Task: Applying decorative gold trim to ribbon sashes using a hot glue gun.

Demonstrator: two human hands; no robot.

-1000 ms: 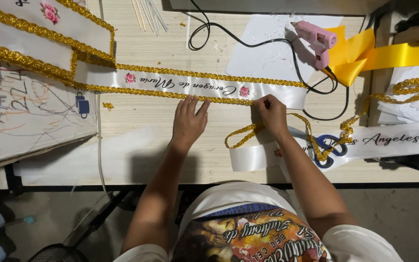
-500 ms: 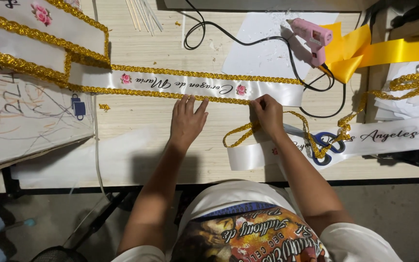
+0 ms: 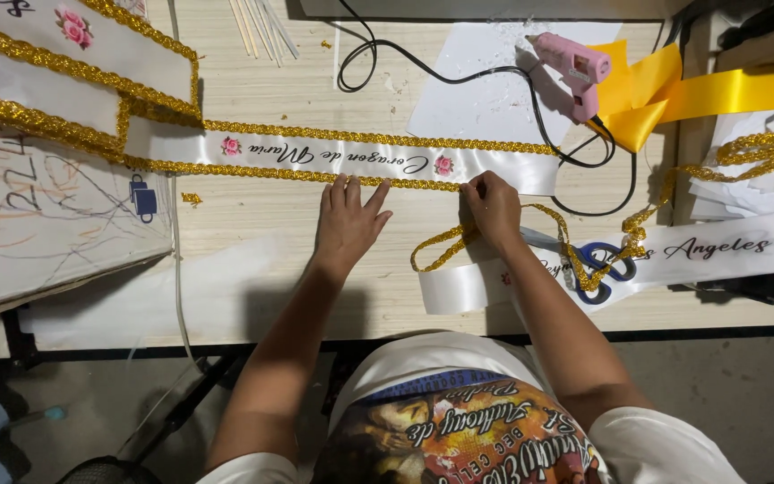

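While the trim seats: press flat along the sash's near edge, following the braid rightward, fingers clear of any hot glue.
Left hand (image 3: 348, 218): released, fingers spread flat, tips on the gold trim (image 3: 253, 170).
Right hand (image 3: 494, 206): clenched in a pinch on the trim at the sash's right end.
Sash (image 3: 342, 154): white, lying left to right, just beyond both hands.
Loose braid (image 3: 445, 246): trailing near and right.
Scissors (image 3: 602, 264): right, on a second sash.
Glue gun (image 3: 575, 67): pink, far right.
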